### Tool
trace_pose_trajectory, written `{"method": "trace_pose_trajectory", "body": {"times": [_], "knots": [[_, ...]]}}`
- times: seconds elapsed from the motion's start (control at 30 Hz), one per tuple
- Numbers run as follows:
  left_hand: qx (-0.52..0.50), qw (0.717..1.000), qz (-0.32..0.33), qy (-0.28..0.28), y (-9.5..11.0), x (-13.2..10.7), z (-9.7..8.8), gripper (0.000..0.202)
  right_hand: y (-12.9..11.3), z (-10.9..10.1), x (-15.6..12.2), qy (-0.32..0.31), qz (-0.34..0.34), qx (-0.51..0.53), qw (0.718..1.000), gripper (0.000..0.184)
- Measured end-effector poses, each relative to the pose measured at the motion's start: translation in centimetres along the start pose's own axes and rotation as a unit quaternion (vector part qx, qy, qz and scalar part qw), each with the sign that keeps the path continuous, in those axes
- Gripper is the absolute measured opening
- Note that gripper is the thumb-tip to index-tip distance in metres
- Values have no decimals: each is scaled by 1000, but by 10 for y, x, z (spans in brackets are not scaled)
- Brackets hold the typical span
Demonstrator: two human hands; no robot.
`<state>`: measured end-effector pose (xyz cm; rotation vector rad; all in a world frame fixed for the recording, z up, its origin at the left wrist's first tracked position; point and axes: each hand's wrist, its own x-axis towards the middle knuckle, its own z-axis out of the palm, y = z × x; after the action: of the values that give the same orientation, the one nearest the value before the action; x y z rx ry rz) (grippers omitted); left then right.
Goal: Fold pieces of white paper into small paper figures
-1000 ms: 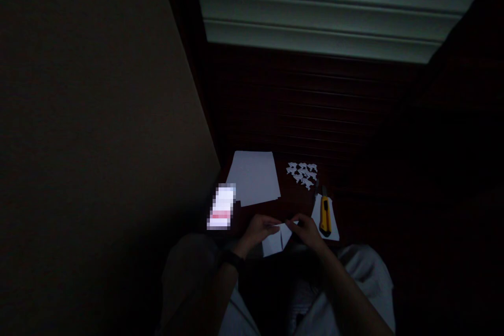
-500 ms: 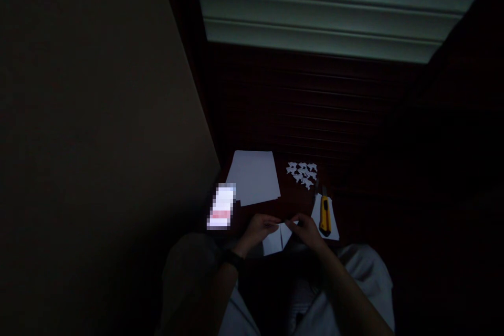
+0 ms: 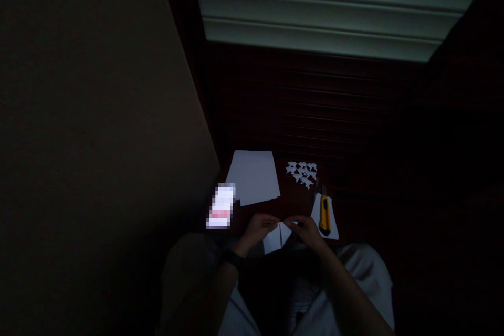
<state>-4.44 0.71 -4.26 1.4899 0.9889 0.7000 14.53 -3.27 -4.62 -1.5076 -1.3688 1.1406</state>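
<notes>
A white sheet of paper (image 3: 273, 242) with a crease or slit down its middle is held between both hands at the table's near edge. My left hand (image 3: 258, 228) pinches its upper left part, fingers pointing right. On the other side, my right hand (image 3: 306, 230) grips the upper right corner. The fingertips of both hands nearly meet at the paper's top edge. Exact finger contact is hard to make out in the dim light.
A stack of white paper (image 3: 255, 176) lies behind my left hand, beside a lit, blurred phone (image 3: 221, 207). Several small folded paper pieces (image 3: 302, 173) sit at the back right. A yellow utility knife (image 3: 325, 215) rests on smaller white paper (image 3: 334, 228). A wall (image 3: 98, 115) rises at left.
The fingers have shifted slightly along the paper's top edge, and its right side looks a little more folded in. Everything else stays where it was.
</notes>
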Motion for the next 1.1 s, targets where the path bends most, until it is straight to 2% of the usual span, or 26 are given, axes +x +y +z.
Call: {"method": "trace_pose_trajectory", "body": {"times": [0.77, 1.1], "knots": [[14, 1000, 2, -15, 0, -1, 3, 29, 2, 3, 2, 36, 7, -21, 999, 32], [73, 997, -8, 19, -4, 5, 11, 35, -3, 1, 0, 33, -4, -34, 999, 28]]}}
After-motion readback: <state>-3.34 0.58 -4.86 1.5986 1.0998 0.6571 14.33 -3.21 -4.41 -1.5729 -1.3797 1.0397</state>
